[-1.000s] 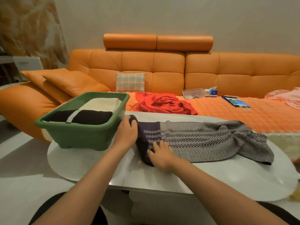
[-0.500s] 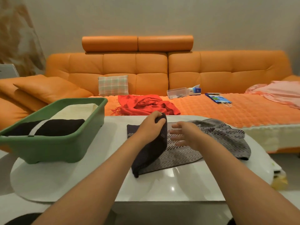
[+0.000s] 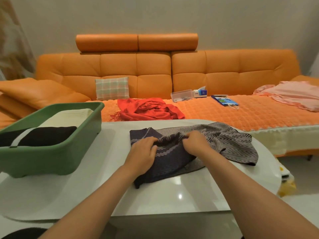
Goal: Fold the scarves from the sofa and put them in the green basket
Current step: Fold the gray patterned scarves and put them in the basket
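While grey-navy zigzag woven scarf (image 3: 233, 145) lay lengthwise left-to-right, navy end toward green plastic basket (image 3: 43, 159), left hand (image 3: 143, 152) and right hand (image 3: 196, 144) gripped its bunched fold.

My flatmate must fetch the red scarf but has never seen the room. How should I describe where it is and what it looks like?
Find the long orange sofa behind the white table. On its seat, right of the plaid cushion, lies a crumpled red scarf. It alone is red and fringed; the pink cloth at the far right lies flatter.
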A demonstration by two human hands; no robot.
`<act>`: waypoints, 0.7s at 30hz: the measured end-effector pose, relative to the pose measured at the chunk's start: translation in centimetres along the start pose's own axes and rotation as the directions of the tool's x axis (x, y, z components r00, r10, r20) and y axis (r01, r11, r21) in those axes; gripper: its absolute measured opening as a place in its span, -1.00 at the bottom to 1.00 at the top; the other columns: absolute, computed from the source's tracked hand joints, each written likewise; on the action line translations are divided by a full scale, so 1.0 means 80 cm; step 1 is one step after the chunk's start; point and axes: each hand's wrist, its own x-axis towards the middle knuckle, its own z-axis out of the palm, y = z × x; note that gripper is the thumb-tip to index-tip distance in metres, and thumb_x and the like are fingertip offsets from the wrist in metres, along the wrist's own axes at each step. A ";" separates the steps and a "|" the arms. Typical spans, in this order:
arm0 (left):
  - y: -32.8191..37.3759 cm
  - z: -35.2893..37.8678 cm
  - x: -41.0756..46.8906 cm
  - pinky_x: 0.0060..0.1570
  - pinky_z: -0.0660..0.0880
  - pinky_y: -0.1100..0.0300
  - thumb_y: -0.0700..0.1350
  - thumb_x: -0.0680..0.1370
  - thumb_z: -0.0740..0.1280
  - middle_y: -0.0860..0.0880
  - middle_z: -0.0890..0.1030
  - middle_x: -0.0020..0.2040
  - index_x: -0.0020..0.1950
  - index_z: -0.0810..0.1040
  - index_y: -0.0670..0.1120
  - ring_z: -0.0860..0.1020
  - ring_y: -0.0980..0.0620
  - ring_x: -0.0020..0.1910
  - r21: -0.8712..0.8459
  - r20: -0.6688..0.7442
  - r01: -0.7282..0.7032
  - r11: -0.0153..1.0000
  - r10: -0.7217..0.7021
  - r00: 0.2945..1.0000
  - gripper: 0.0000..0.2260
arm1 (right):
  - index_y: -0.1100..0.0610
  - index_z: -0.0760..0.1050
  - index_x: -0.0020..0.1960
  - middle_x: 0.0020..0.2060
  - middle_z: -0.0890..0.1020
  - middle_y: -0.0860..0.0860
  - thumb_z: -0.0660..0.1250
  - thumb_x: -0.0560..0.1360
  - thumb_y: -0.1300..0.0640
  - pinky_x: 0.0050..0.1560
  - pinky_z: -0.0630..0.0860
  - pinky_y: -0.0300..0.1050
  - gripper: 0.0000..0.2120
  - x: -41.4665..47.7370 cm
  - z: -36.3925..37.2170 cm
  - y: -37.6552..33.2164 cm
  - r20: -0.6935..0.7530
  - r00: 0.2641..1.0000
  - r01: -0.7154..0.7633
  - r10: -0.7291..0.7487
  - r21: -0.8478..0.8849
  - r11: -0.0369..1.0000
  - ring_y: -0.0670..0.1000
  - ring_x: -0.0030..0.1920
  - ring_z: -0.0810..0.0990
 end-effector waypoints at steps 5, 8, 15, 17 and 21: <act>0.009 -0.001 -0.001 0.32 0.37 0.04 -0.06 0.67 0.14 0.02 0.53 0.31 0.35 0.48 -0.02 0.47 0.01 0.28 -0.063 -0.019 0.028 0.998 -0.029 0.999 -0.71 | 0.24 0.60 -0.06 -0.10 0.64 0.16 0.22 0.50 0.21 -0.05 0.52 -0.02 -0.80 0.009 -0.034 0.017 -0.114 0.983 -0.123 0.142 0.160 0.979 0.16 -0.13 0.56; 0.005 0.019 -0.010 0.51 0.11 0.05 0.10 0.68 0.07 -0.01 0.25 0.56 0.54 0.29 0.06 0.18 -0.02 0.54 0.075 0.282 0.039 0.996 -0.058 0.958 -0.58 | 0.19 0.54 -0.05 -0.15 0.61 0.12 0.23 0.52 0.18 -0.16 0.48 -0.05 -0.87 0.000 -0.030 0.041 -0.068 0.985 -0.168 0.161 -0.119 0.979 0.13 -0.17 0.56; -0.009 -0.004 -0.009 0.53 -0.08 -0.11 0.18 0.62 0.07 0.06 0.12 0.60 0.55 0.19 0.23 0.05 0.01 0.58 0.316 0.470 -0.041 0.948 -0.119 0.874 -0.53 | -0.05 0.18 0.55 0.36 0.39 0.09 0.31 0.46 0.17 0.34 0.36 0.10 -0.30 -0.008 -0.011 0.042 0.070 0.984 0.176 -0.164 -0.530 0.830 0.17 0.39 0.34; -0.018 -0.025 -0.003 0.49 0.06 -0.10 0.13 0.57 0.11 0.02 0.36 0.49 0.42 0.39 0.18 0.28 -0.02 0.47 0.414 0.422 -0.050 0.909 -0.143 0.895 -0.59 | -0.06 0.18 0.57 0.42 0.38 0.07 0.31 0.46 0.21 0.38 0.36 0.07 -0.28 -0.014 -0.004 0.032 0.182 0.962 0.257 -0.202 -0.367 0.894 0.14 0.43 0.33; -0.040 -0.058 0.000 0.33 0.22 -0.06 0.07 0.57 0.08 -0.06 0.53 0.25 0.22 0.51 0.04 0.47 -0.08 0.27 0.602 0.339 0.032 0.798 -0.292 0.894 -0.67 | -0.04 0.28 0.55 0.42 0.46 0.05 0.33 0.51 0.16 0.26 0.40 -0.15 -0.37 -0.025 0.013 0.002 0.311 0.916 0.294 -0.254 -0.087 0.952 0.05 0.35 0.47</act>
